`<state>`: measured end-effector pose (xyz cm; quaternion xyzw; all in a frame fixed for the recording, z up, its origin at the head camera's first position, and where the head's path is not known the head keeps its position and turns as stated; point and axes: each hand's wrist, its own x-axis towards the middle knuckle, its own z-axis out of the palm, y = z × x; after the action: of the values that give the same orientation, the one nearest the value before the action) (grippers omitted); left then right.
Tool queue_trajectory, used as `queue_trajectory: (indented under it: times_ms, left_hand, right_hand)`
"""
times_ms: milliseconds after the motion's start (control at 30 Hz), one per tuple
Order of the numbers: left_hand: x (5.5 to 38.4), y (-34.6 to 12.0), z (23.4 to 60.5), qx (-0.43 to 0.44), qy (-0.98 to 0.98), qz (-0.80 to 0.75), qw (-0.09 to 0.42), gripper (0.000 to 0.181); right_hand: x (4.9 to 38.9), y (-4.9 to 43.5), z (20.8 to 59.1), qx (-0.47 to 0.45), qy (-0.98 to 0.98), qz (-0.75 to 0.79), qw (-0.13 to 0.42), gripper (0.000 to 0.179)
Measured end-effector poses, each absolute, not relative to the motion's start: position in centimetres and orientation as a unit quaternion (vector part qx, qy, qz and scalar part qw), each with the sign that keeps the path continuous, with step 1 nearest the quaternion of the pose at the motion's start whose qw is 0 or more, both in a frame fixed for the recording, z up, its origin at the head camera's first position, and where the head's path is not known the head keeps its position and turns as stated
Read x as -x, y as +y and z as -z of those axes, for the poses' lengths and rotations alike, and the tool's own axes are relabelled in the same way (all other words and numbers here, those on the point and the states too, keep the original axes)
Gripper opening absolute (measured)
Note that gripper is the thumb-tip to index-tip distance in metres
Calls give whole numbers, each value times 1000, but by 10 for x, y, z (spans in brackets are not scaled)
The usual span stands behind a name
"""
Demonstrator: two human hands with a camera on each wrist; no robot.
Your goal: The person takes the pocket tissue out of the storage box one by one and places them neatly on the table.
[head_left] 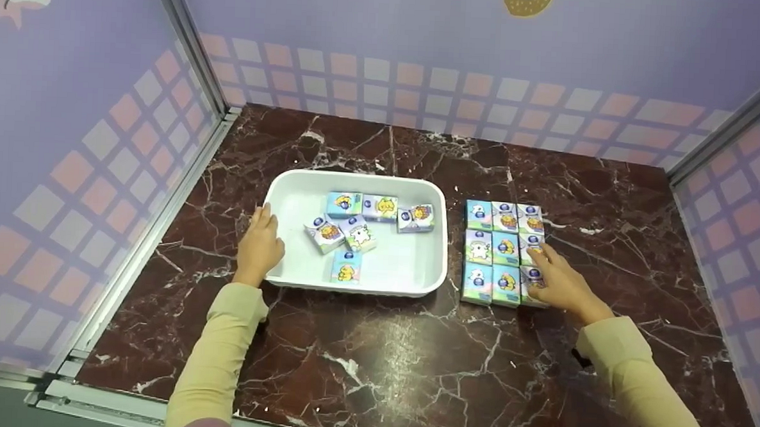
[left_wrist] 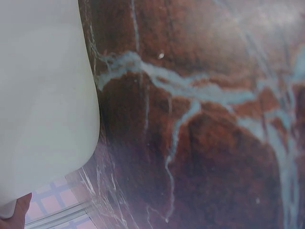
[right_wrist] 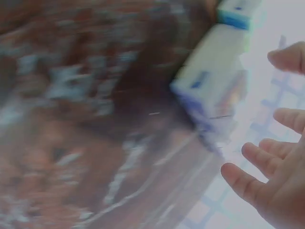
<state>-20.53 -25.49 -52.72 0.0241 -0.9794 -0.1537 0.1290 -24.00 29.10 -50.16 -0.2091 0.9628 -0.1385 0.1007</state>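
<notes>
My left hand (head_left: pixel 260 243) holds the left rim of a white plastic tub (head_left: pixel 441 242), its fingers along the outer side and its thumb over the inside. The tub's pale wall (left_wrist: pixel 45 95) fills the left of the left wrist view, with a bit of the hand (left_wrist: pixel 16 212) below it. Several small cartoon-printed tissue packs (head_left: pixel 347 267) lie scattered in the tub. To its right, more tissue packs (head_left: pixel 479 247) form a neat block in rows of three. Over the block's right column hovers my right hand (head_left: pixel 560 282), fingers spread and nothing held; a pack (right_wrist: pixel 209 71) is near them.
The dark red marble-patterned tabletop (head_left: pixel 399 368) carries everything. Purple checkered panels (head_left: pixel 451 43) enclose it at the back and both sides, with metal rails (head_left: pixel 135 228) along the left edge. A narrow strip of tabletop separates the tub from the block.
</notes>
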Motion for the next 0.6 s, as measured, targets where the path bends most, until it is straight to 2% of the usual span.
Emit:
queue_trajectory:
  times_ms: [167, 600]
  left_hand:
    - [206, -255, 527, -25, -979, 155, 131, 46]
    - [206, -255, 527, -27, -979, 149, 138, 44]
  right_hand:
    - [248, 270, 488, 219, 958, 158, 91, 71]
    - [252, 203, 480, 306, 923, 234, 16, 66]
